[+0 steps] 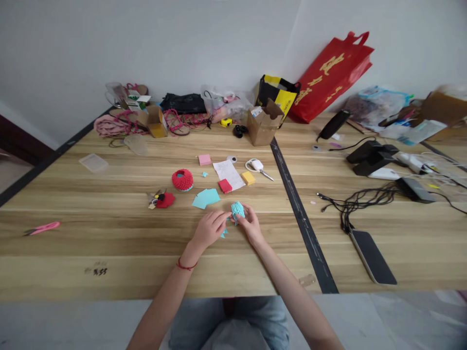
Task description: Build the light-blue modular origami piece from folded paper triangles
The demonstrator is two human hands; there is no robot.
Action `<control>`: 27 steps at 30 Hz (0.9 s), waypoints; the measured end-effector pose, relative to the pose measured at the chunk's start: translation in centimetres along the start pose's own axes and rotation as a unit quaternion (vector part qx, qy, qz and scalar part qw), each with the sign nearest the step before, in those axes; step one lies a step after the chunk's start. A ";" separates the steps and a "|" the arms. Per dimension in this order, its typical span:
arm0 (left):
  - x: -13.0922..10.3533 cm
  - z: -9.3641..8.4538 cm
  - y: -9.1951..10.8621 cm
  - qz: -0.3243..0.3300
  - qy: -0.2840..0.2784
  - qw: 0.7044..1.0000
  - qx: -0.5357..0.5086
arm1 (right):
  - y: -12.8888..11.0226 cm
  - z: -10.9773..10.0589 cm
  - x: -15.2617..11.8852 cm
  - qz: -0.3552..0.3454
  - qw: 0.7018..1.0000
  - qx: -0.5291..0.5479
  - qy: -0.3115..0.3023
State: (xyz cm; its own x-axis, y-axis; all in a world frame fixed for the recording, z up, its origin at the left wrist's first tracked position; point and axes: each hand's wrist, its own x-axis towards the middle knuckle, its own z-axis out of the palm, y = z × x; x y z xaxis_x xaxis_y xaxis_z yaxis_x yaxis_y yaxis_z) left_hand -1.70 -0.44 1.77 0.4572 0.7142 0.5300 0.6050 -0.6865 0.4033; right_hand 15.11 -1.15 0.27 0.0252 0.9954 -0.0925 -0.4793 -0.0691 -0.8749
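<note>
My right hand (251,223) is closed round a small light-blue piece of folded-paper work (238,209), built from narrow pointed units. From the left, my left hand (210,227) reaches its fingertips to the near side of that piece; they are pinched, and what lies between them is too small to make out. Loose light-blue folded-paper units (224,234) lie on the table beside my left hand. Beyond it are flat light-blue paper sheets (206,198). Farther left sits a round red folded-paper bowl (182,180) with a light-blue base.
A printed sheet (228,174), red paper stack (225,185), yellow paper stack (248,178), pink paper stack (205,159) and scissors (266,174) lie ahead. A pink-handled cutter (42,228) is far left. Black cables (350,206) and a power bank (372,256) lie right.
</note>
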 end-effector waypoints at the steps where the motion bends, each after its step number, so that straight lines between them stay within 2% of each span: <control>1: 0.0 0.0 0.0 0.003 -0.007 1.000 0.003 | 0.1 -0.1 0.0 0.001 1.000 0.003 -0.002; 12: -0.2 0.3 -0.4 -0.003 -0.032 0.999 0.033 | 0.0 -0.2 0.1 0.016 0.998 0.054 -0.031; 22: -0.2 0.4 -0.1 -0.028 -0.032 0.999 0.002 | 0.0 -0.1 0.1 -0.054 0.998 -0.019 0.025; 27: -0.1 0.3 0.2 -0.043 -0.030 0.998 -0.024 | 0.2 -0.2 0.3 -0.054 0.998 -0.024 0.034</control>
State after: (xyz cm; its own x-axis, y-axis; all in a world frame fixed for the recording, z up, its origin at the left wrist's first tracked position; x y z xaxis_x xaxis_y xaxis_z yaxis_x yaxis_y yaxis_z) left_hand -1.36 -0.62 1.56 0.4435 0.7769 0.4469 0.6123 -0.6267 0.4819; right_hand 15.21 -0.91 -0.08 0.1353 0.9905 -0.0263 -0.4287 0.0346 -0.9028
